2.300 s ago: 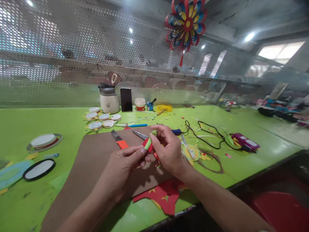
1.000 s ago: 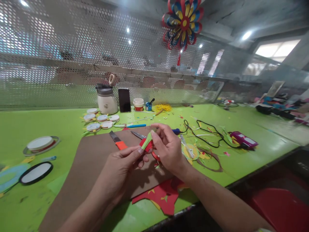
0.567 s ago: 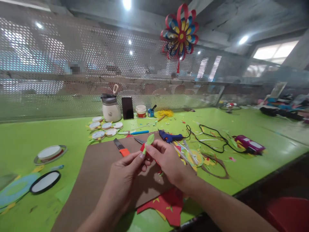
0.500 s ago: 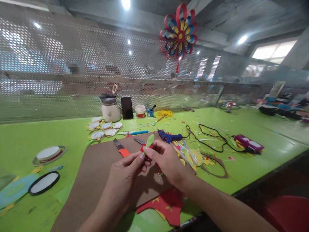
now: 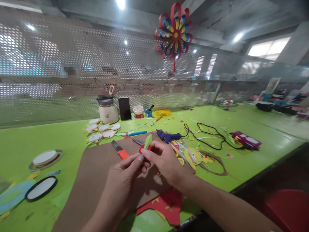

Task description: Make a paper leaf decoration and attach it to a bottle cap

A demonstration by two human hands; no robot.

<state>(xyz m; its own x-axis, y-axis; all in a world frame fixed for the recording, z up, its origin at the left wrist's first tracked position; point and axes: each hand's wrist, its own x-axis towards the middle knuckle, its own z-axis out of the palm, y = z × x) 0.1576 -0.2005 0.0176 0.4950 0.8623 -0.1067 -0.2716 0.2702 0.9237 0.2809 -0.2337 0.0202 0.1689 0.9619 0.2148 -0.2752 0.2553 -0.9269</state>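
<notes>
Between my two hands is a small craft piece with a green leaf-shaped paper tip (image 5: 148, 141) and a red part (image 5: 141, 148). My left hand (image 5: 125, 170) pinches its lower end with thumb and fingers. The thumb and fingers of my right hand (image 5: 166, 162) close on it from the other side. Below them lies a brown board (image 5: 96, 170). An orange-handled utility knife (image 5: 120, 150) rests on the board, left of the piece. Scissors (image 5: 138, 141) point out from behind it, mostly hidden by my hands. Red paper with yellow stars (image 5: 169, 206) lies at the front edge.
A blue glue gun (image 5: 168, 136) lies beyond my right hand, with a black cord leading toward a purple power box (image 5: 246, 140). Colourful paper scraps (image 5: 193, 156) are strewn to the right. White discs (image 5: 103, 128), a jug (image 5: 108, 110) and a phone (image 5: 125, 109) are farther back.
The whole view has shifted slightly, so things on the table appear a little farther left. Both hands keep their pinch on the red and green piece, with hardly any finger movement.
</notes>
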